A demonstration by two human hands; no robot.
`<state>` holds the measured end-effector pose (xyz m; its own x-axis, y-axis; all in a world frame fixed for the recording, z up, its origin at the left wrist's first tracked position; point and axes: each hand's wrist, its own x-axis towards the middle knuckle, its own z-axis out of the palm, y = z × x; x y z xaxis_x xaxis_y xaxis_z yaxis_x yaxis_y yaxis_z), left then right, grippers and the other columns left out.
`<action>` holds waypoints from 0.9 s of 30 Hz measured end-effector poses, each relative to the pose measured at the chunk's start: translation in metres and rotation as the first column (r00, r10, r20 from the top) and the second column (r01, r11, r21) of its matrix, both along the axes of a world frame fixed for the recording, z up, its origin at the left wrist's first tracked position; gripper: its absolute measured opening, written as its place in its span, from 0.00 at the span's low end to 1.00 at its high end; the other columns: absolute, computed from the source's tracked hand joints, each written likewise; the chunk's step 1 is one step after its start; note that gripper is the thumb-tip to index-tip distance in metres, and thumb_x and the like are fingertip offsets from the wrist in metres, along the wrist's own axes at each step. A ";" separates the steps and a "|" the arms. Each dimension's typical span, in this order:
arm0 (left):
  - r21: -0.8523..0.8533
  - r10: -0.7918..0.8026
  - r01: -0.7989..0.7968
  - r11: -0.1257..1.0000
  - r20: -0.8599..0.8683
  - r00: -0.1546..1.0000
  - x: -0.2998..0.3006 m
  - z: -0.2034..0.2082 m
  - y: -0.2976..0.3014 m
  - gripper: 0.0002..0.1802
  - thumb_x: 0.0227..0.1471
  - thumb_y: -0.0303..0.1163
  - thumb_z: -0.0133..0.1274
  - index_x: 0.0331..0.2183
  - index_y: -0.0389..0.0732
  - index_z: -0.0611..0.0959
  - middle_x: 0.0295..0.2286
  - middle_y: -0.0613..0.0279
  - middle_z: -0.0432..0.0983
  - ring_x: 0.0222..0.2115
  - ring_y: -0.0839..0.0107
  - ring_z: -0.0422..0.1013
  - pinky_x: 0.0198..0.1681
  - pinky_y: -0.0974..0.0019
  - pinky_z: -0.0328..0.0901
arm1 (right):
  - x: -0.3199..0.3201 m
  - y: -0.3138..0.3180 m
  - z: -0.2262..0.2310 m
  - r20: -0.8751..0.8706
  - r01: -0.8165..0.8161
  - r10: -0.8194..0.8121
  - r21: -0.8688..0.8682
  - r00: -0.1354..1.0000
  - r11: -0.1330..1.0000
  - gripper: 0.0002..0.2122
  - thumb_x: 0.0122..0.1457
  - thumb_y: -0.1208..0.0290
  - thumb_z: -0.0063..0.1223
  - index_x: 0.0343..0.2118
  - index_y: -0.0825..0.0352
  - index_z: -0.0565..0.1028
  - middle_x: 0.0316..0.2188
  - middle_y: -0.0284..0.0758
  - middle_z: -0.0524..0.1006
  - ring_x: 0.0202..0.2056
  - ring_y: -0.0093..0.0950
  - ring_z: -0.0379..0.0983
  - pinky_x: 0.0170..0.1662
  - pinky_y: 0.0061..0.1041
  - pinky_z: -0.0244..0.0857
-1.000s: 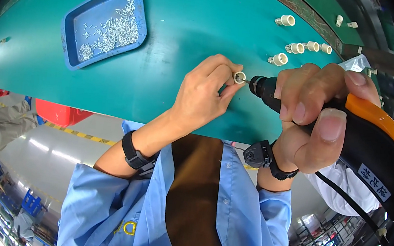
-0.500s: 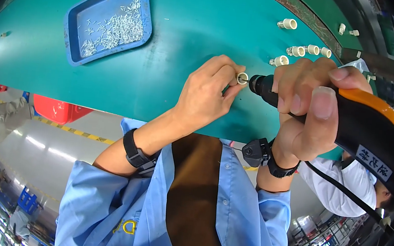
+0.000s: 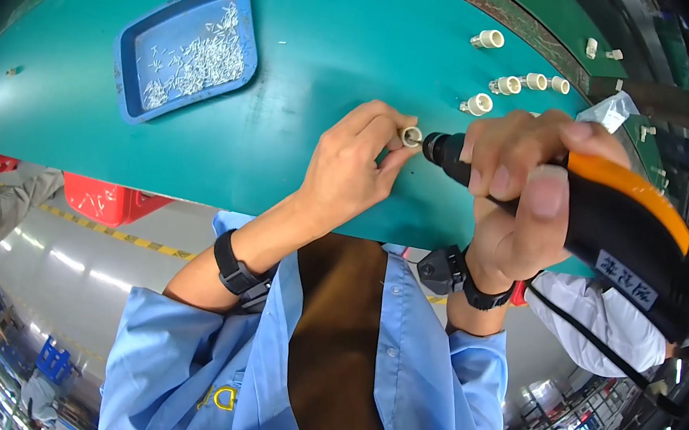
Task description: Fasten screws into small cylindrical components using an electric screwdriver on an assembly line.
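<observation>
My left hand [image 3: 357,159] pinches a small cream-coloured round plastic fitting [image 3: 411,136] between thumb and fingers, its hollow end turned to the right. My right hand [image 3: 528,172] is wrapped round a black and orange electric screwdriver [image 3: 626,239], held almost level above the table. Its nose points left at the fitting's opening, with a very short gap between them; whether the bit touches anything inside cannot be made out. Beyond my right hand stand several like cream fittings [image 3: 479,105] with clear or metallic ends.
A blue tray [image 3: 126,63] with many tiny silver pieces, like screws or pins, lies at the far left of the green table [image 3: 282,165]. A clear plastic bag [image 3: 611,109] sits at the right edge. The screwdriver's black cable [image 3: 593,341] hangs at lower right. Red bins [image 3: 100,200] stand below the table's edge; a person in white is at right.
The whole view has shifted slightly, so most things on the right appear a little further left. Both hands keep their grip, with the screwdriver's nose still at the fitting.
</observation>
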<state>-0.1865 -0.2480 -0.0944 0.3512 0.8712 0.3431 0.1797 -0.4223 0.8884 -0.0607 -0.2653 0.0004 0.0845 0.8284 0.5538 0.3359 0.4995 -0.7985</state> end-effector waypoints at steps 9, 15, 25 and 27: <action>0.076 -0.054 0.056 0.996 -0.033 0.998 0.005 -0.003 -0.003 0.10 0.36 0.19 0.59 0.19 0.33 0.72 0.30 0.57 0.75 0.28 0.61 0.71 0.28 0.65 0.66 | 0.011 -0.018 -0.004 -0.345 -0.149 0.160 0.059 0.925 0.987 0.18 0.53 0.66 0.46 0.48 0.62 0.63 0.18 0.29 0.64 0.16 0.22 0.60 0.23 0.27 0.59; 0.099 -0.061 0.060 0.993 0.006 0.998 0.012 -0.007 -0.005 0.10 0.37 0.20 0.58 0.19 0.33 0.71 0.30 0.57 0.75 0.28 0.61 0.71 0.28 0.65 0.66 | 0.031 -0.022 0.042 -0.558 -0.080 0.190 0.215 0.808 0.973 0.19 0.54 0.62 0.47 0.47 0.63 0.64 0.19 0.27 0.64 0.19 0.20 0.61 0.24 0.25 0.55; 0.074 -0.079 0.077 0.994 0.018 0.997 0.006 -0.008 -0.004 0.09 0.36 0.19 0.58 0.20 0.34 0.72 0.31 0.58 0.76 0.29 0.61 0.71 0.29 0.65 0.66 | 0.013 -0.029 0.008 -0.439 -0.226 0.282 0.175 0.853 0.958 0.18 0.57 0.60 0.46 0.47 0.62 0.63 0.19 0.27 0.63 0.18 0.20 0.61 0.24 0.25 0.56; 0.061 -0.076 0.074 0.995 0.022 0.997 0.005 -0.008 -0.004 0.09 0.35 0.18 0.58 0.21 0.34 0.72 0.31 0.58 0.76 0.29 0.61 0.71 0.29 0.65 0.66 | 0.011 -0.026 0.001 -0.411 -0.243 0.304 0.195 0.859 0.950 0.18 0.57 0.61 0.45 0.48 0.62 0.62 0.18 0.28 0.63 0.17 0.21 0.61 0.23 0.25 0.57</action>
